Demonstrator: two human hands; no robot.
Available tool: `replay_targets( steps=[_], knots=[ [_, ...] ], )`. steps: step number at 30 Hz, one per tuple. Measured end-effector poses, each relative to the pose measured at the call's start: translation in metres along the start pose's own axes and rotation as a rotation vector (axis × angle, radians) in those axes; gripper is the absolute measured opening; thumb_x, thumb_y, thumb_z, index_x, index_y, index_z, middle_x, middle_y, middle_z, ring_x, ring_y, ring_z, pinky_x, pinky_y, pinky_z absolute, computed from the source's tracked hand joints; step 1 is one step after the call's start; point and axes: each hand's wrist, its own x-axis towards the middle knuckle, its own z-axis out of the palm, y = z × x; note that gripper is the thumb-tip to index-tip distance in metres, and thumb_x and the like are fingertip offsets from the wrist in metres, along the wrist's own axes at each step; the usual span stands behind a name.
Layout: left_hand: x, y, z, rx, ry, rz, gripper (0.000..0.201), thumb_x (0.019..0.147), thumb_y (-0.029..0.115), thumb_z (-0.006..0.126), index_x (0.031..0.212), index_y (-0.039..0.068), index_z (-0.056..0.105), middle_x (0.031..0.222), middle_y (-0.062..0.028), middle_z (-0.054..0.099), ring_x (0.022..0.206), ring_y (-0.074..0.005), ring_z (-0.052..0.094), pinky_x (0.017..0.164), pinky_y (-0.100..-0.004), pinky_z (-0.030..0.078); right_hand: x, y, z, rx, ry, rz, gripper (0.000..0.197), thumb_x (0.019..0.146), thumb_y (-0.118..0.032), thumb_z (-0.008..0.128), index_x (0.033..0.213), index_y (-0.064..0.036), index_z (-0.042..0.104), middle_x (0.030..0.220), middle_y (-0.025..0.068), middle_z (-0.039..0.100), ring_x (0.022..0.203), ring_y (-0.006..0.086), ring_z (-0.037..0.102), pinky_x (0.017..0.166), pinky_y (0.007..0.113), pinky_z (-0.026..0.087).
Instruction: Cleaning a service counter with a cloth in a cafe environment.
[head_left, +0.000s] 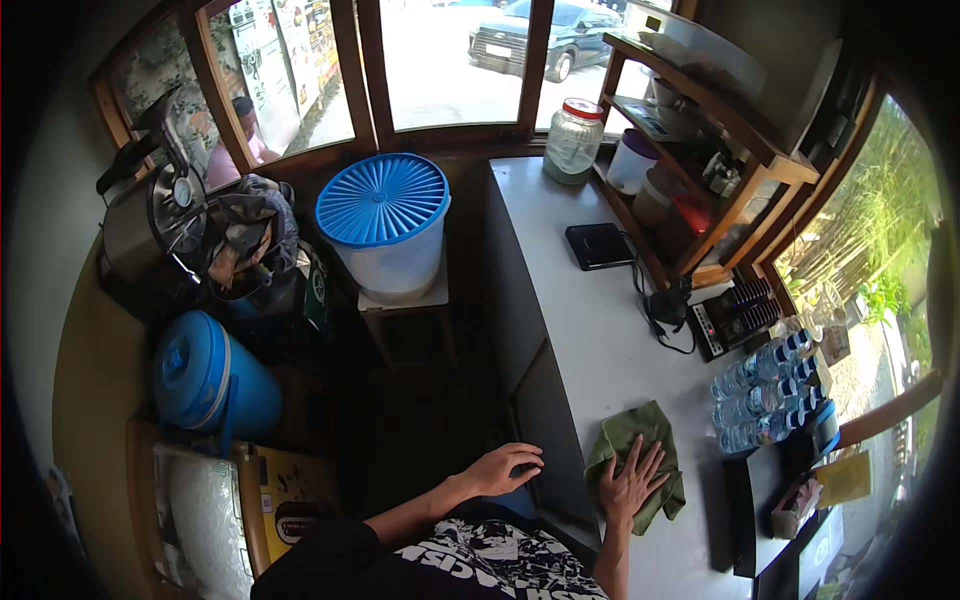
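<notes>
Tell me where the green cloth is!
The cloth is at the lower right of the head view, on the counter under the right hand, left of the bottles.

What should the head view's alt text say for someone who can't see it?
The person's right hand lies spread on a green cloth on a pale counter. The left hand hangs left of the counter; clear bottles are grouped right of the cloth.
</notes>
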Motion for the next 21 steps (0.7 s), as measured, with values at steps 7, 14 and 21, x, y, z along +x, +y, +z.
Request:
replay_targets(
  steps=[7,14,21],
  knots=[
    [0.050,-0.021,-0.032,0.004,0.046,0.016,0.018,0.093,0.020,0.066,0.107,0.008,0.070,0.122,-0.0086,0.064,0.116,-0.0268,0.060,0.101,-0.0378,0.048,0.063,-0.047,0.008,0.095,-0.076,-0.225,0.062,0.093,-0.047,0.057,0.148,-0.0217,0.045,0.159,0.0158,0.029,0.148,0.0346,0.024,0.118,0.062,0.009],
    [0.125,-0.037,-0.069,-0.007,0.090,0.118,0.015,0.092,0.014,0.065,0.104,0.005,0.067,0.114,-0.0097,0.064,0.108,-0.0276,0.062,0.094,-0.0364,0.051,0.105,-0.094,0.022,0.039,-0.094,-0.332,0.066,0.091,-0.049,0.058,0.150,-0.0232,0.042,0.160,0.0154,0.027,0.149,0.0339,0.022,0.118,0.060,0.008],
    [0.193,-0.050,-0.100,-0.031,0.212,0.169,0.011,0.090,0.008,0.068,0.100,0.005,0.067,0.108,-0.0089,0.066,0.103,-0.0264,0.064,0.090,-0.0365,0.052,0.168,-0.112,0.051,-0.038,0.024,-0.100,0.071,0.089,-0.048,0.062,0.150,-0.0211,0.041,0.159,0.0165,0.029,0.148,0.0344,0.024,0.117,0.062,0.010]
  ],
)
